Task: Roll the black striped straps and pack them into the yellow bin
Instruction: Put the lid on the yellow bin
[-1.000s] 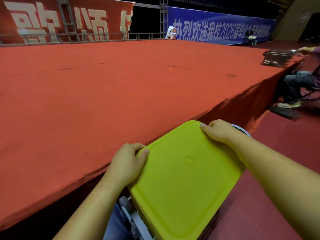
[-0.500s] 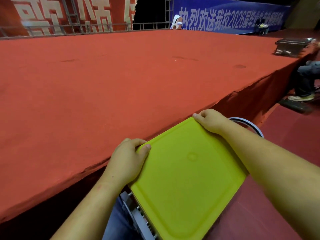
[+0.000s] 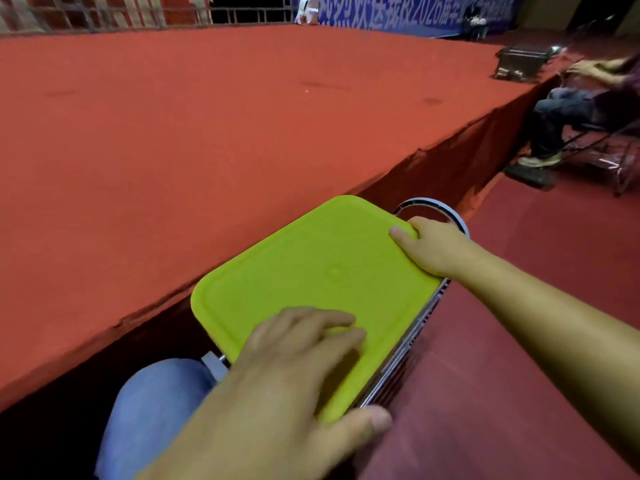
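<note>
The red-carpeted platform (image 3: 207, 116) spreads wide, its front edge running diagonally. A dark metal case (image 3: 523, 60) sits at its far right corner, just beside the edge. Faint dark stains (image 3: 431, 101) mark the carpet near it.

Left hand (image 3: 301, 358), right hand (image 3: 436, 247): bare, thumbnails short and plain. Forearms (image 3: 554, 323) bare up to frame edge. Leg (image 3: 152, 410) in light blue denim, knee showing at lower left. Left hand blurred by motion.
</note>
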Demonstrator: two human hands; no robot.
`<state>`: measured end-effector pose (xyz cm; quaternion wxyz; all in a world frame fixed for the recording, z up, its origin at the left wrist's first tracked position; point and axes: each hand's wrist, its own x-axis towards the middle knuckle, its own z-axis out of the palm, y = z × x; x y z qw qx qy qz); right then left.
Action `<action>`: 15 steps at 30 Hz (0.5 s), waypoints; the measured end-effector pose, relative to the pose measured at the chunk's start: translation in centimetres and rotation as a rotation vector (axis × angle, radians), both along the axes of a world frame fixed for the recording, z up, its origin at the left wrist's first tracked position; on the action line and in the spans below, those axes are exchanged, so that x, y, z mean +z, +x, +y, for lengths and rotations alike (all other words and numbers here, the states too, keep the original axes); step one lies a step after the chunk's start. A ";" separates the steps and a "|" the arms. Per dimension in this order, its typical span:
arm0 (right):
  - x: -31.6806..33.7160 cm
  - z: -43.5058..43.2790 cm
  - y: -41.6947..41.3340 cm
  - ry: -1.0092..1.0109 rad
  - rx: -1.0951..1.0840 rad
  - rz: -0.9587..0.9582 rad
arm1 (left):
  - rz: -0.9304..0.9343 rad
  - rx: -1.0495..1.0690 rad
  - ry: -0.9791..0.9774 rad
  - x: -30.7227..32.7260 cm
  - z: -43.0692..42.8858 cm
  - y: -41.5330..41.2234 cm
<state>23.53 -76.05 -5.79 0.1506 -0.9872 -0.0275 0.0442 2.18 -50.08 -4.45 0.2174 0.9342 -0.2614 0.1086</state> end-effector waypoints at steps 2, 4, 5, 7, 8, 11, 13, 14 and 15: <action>-0.3 0.2 -0.1 0.015 -0.011 -0.023 | -0.050 -0.107 0.171 -1.3 -1.0 -1.4; -0.4 0.4 -0.2 0.022 -0.012 -0.025 | -0.088 -0.114 0.280 -2.5 -1.1 -1.5; -0.4 0.4 -0.2 0.021 -0.014 -0.013 | -0.089 -0.116 0.288 -2.9 -0.9 -1.4; -0.4 0.5 -0.2 0.009 -0.009 0.007 | -0.148 -0.113 0.263 -3.5 -0.8 -1.5; -0.4 0.6 -0.1 0.004 -0.008 0.013 | -0.180 -0.102 0.250 -3.7 -0.8 -1.6; -0.5 0.8 0.0 -0.001 -0.015 0.002 | -0.244 -0.074 0.254 -4.3 -1.0 -1.7; -0.8 0.8 0.0 -0.003 -0.028 -0.004 | -0.258 -0.073 0.243 -4.6 -1.1 -1.7; -0.8 0.9 0.0 -0.002 -0.031 -0.004 | -0.264 -0.075 0.238 -4.6 -1.1 -1.7; -0.8 0.8 0.0 -0.005 -0.037 0.005 | -0.264 -0.082 0.236 -4.6 -1.2 -1.7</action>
